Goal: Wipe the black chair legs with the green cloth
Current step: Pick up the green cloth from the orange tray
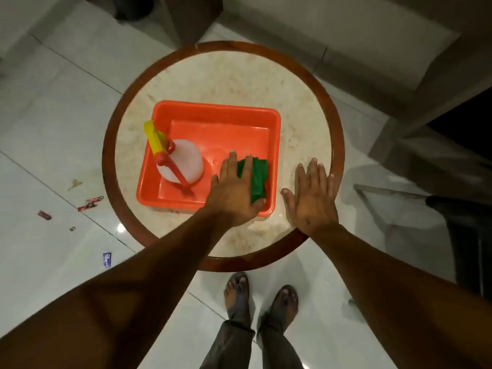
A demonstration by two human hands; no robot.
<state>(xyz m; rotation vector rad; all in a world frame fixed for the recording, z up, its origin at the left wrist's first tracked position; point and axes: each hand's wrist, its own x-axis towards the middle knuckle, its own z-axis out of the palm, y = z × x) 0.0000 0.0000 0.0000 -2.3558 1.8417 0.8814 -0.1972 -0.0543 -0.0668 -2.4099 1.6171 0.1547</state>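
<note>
A folded green cloth [258, 177] lies in the right near corner of an orange tub [213, 113] on a round marble-topped table [234, 75]. My left hand [235, 191] reaches into the tub and rests flat on the cloth, fingers spread over it and not closed around it. My right hand [312, 198] hovers flat over the tabletop to the right of the tub, fingers apart and holding nothing. A dark chair [463, 235] stands at the right edge; its black legs are hard to make out in the shadow.
A white spray bottle [183, 161] with a yellow and red trigger stands in the tub's left side. Small wrappers [90, 203] litter the white tiled floor at the left. A beige sofa [346, 30] sits behind the table. My feet [261, 294] stand at its near edge.
</note>
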